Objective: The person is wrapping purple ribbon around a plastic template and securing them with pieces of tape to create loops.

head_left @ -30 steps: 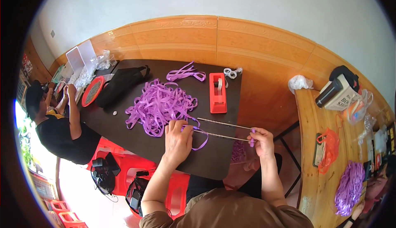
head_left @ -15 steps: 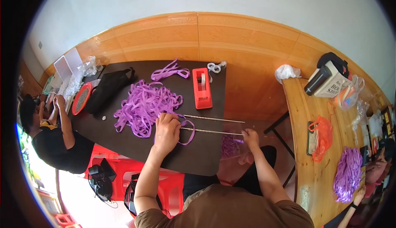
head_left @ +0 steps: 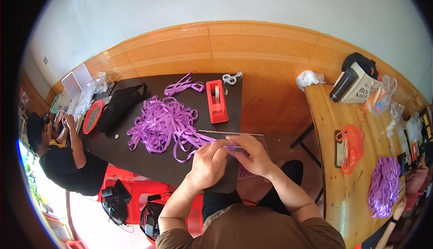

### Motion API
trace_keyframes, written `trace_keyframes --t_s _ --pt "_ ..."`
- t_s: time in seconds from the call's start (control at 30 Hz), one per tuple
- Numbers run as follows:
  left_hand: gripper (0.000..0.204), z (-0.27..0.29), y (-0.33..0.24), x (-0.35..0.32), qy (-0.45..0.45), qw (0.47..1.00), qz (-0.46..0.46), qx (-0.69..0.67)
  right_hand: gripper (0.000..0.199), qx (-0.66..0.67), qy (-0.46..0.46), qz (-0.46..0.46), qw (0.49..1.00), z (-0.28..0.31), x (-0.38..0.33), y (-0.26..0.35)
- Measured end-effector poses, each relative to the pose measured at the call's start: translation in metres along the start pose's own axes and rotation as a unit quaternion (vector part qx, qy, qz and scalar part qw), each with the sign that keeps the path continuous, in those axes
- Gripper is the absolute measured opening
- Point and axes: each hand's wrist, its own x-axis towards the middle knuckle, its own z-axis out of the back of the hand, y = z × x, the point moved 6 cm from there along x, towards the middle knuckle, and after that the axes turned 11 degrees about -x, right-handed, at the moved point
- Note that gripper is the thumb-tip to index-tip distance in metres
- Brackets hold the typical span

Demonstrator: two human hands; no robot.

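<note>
A tangled heap of purple ribbon [head_left: 158, 123] lies on the dark table, with strands leading right to my hands. My left hand [head_left: 209, 164] is closed on the ribbon above the table's right front part. Close beside it, my right hand [head_left: 251, 155] has its fingers bent and pressed together at a purple piece of ribbon [head_left: 234, 148] between the hands. Something thin and pale shows there too, mostly hidden by the fingers. Behind my hands, one thin metal rod [head_left: 216, 132] lies across the table, its end jutting past the right edge.
A red tape dispenser [head_left: 217, 102], white-handled scissors [head_left: 230, 78] and a smaller ribbon bundle [head_left: 184, 86] lie farther back. A black bag [head_left: 119, 109] and a red tray [head_left: 93, 117] are left, by a seated person [head_left: 65, 163]. The wooden table [head_left: 336, 181] at right holds more ribbon [head_left: 384, 186].
My right hand has moved left from the rods' far ends to meet my left hand, which shifted right. The nearer rod no longer shows on the table. Ribbon strands now stretch from the heap.
</note>
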Motion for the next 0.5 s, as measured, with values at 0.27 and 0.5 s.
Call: trace_keyframes --t_s 0.27,0.5 --pt "0.014 0.030 0.046 -0.034 -0.046 0.977 0.191 -0.079 0.007 0.016 -0.104 0.046 0.993 0.013 -0.005 0.014" --pt "0.014 0.065 0.108 -0.070 -0.017 0.968 0.245 -0.058 0.007 0.487 -0.080 -0.077 0.866 0.035 -0.008 -0.003"
